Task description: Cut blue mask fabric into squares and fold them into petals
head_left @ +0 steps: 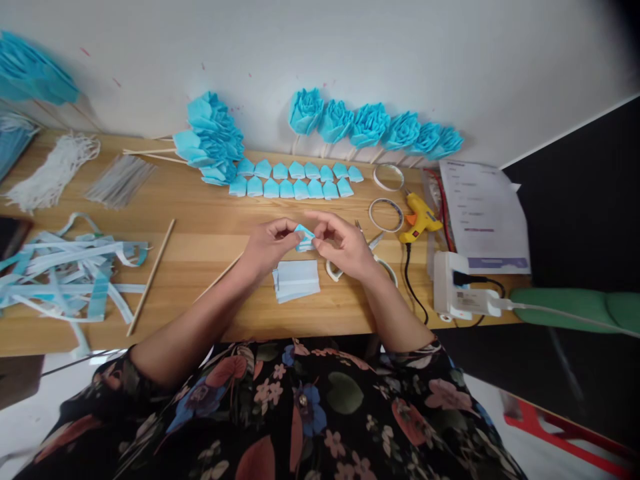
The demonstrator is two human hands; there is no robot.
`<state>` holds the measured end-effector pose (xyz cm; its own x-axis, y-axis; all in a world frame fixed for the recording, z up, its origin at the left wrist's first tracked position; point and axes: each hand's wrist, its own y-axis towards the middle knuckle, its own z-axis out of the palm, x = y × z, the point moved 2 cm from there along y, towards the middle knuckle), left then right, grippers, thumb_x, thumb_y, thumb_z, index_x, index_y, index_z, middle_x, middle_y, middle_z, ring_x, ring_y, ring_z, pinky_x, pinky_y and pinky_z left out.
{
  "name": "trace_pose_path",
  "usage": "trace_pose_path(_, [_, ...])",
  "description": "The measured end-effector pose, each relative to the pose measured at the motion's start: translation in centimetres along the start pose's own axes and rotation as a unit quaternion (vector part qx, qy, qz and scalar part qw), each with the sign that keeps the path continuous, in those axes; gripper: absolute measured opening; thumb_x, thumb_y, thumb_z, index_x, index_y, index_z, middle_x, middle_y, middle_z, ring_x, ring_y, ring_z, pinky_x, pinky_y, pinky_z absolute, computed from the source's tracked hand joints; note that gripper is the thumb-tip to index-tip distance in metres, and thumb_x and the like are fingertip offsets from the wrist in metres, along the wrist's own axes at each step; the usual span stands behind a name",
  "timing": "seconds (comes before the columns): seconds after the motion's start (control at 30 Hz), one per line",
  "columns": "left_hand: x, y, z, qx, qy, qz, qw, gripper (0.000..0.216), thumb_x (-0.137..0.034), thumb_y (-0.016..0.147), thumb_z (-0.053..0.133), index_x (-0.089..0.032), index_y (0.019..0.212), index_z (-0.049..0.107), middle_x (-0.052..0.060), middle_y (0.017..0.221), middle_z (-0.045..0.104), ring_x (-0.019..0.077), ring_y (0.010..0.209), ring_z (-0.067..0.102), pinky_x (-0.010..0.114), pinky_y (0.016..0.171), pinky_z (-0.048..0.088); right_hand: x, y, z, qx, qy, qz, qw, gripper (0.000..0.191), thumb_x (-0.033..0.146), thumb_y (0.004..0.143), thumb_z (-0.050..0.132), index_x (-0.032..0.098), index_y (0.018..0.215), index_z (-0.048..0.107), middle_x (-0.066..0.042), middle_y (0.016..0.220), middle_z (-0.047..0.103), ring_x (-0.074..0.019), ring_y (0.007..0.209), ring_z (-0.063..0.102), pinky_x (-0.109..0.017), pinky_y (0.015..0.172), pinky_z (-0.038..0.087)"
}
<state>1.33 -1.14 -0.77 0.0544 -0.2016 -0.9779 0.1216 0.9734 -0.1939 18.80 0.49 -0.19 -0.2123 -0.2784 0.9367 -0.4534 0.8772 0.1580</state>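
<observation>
My left hand (pixel 270 245) and my right hand (pixel 343 245) meet above the wooden table (pixel 200 227), both pinching a small folded light-blue piece (pixel 304 237) between fingertips. Just below them lies a small stack of light-blue rectangular sheets (pixel 296 280). Behind the hands, two rows of folded blue petals (pixel 295 180) lie on the table. White-handled scissors (pixel 376 257) rest partly under my right hand.
Blue paper roses (pixel 373 127) lean on the wall, with a petal cluster on sticks (pixel 213 137). Two tape rolls (pixel 386 215), a yellow glue gun (pixel 421 219), a power strip (pixel 457 293) and papers (pixel 483 213) lie right. Cut strips (pixel 65 267), wooden sticks (pixel 150 277) and wires (pixel 120 180) lie left.
</observation>
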Motion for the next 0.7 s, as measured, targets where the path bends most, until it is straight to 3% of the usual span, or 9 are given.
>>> trace_pose_path(0.27, [0.0, -0.2, 0.5, 0.024, 0.016, 0.016, 0.999, 0.027, -0.042, 0.074, 0.070, -0.017, 0.078, 0.062, -0.001, 0.073, 0.060, 0.0111, 0.067, 0.050, 0.025, 0.066, 0.040, -0.3, 0.1, -0.3, 0.013, 0.054, 0.038, 0.998, 0.043, 0.034, 0.089, 0.063, 0.025, 0.130, 0.060, 0.000, 0.091, 0.061, -0.0129, 0.081, 0.058, -0.027, 0.074, 0.049])
trace_pose_path(0.47, [1.0, -0.2, 0.6, 0.030, 0.080, 0.037, 0.996, 0.024, -0.041, 0.081, 0.065, -0.017, 0.079, 0.063, -0.001, 0.074, 0.060, 0.0115, 0.066, 0.049, 0.025, 0.063, 0.038, -0.3, 0.1, 0.1, 0.008, 0.019, 0.048, 0.999, 0.040, 0.034, 0.086, 0.065, 0.024, 0.125, 0.063, 0.001, 0.083, 0.057, -0.0118, 0.074, 0.053, -0.026, 0.069, 0.047])
trace_pose_path(0.7, [-0.2, -0.5, 0.4, 0.015, 0.095, 0.039, 0.995, 0.020, -0.035, 0.080, 0.062, -0.017, 0.074, 0.064, -0.002, 0.065, 0.057, 0.0107, 0.058, 0.044, 0.025, 0.056, 0.034, -0.3, 0.1, 0.0, 0.016, 0.040, 0.053, 0.998, 0.042, 0.033, 0.084, 0.067, 0.023, 0.125, 0.064, 0.002, 0.082, 0.054, -0.0111, 0.072, 0.051, -0.024, 0.065, 0.045])
